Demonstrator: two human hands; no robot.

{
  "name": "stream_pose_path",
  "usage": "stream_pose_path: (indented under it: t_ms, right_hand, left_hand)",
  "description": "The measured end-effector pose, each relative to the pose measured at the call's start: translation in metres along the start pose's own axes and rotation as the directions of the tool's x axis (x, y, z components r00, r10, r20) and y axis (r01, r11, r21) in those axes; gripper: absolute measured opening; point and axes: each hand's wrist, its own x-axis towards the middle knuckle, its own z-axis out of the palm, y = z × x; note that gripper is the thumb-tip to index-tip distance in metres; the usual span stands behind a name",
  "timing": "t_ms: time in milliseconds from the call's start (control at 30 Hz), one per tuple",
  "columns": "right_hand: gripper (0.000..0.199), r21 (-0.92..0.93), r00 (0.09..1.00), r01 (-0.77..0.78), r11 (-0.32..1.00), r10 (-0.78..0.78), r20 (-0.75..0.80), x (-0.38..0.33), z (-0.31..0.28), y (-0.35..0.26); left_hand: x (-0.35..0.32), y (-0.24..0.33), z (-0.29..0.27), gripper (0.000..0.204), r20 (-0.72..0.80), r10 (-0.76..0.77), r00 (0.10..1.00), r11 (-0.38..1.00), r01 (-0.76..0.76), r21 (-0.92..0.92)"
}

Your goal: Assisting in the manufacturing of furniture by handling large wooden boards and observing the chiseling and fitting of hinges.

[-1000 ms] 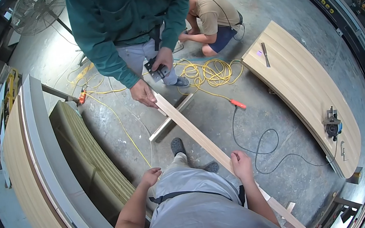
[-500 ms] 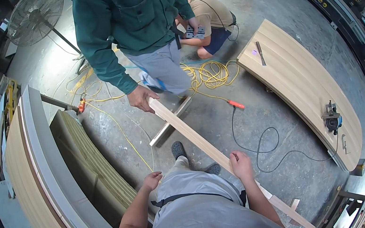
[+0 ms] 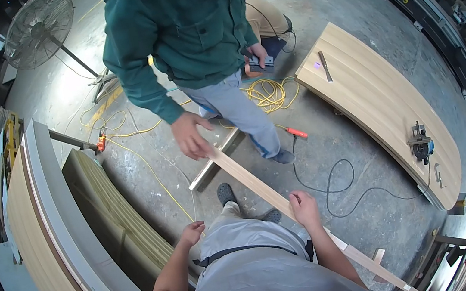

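A long, narrow pale wooden strip [image 3: 254, 185] runs diagonally from ahead of me, past my right side, to the lower right. My right hand [image 3: 305, 209] is closed on its edge near my hip, fingers curled. My left hand [image 3: 191, 235] hangs by my left hip with loosely bent fingers and nothing in it. At the strip's far end is a co-worker's hand [image 3: 190, 135], thumb spread away from the wood. That end lies over a wooden crosspiece [image 3: 207, 174] near the floor. The co-worker's other hand [image 3: 258, 55] holds metal hinge-like plates [image 3: 262, 63].
A curved wooden panel [image 3: 379, 104] on the right carries a chisel [image 3: 325, 67], a blue router [image 3: 421, 147] and a clamp [image 3: 439, 175]. Curved panels [image 3: 64, 233] stand on the left. A yellow cord [image 3: 266, 96] and black cable [image 3: 337, 190] cross the floor. Another person [image 3: 270, 17] crouches behind.
The co-worker has stepped closer and lowered the strip's far end; their hand has loosened from its grip. My hands have hardly moved.
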Motion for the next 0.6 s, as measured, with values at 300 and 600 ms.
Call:
stream_pose_path:
  t_ms: [300, 600]
  right_hand:
    - [0.023, -0.013, 0.998, 0.061, 0.998, -0.060, 0.006, -0.001, -0.004, 0.003]
    - [0.024, -0.504, 0.811, 0.443, 0.742, -0.571, -0.128, -0.005, 0.005, 0.022]
  left_hand:
    - [0.004, -0.007, 0.005, 0.040, -0.019, 0.003, 1.000, 1.000, -0.003, 0.004]
    - [-0.002, -0.004, 0.015, 0.041, -0.028, 0.013, 1.000, 1.000, -0.013, -0.014]
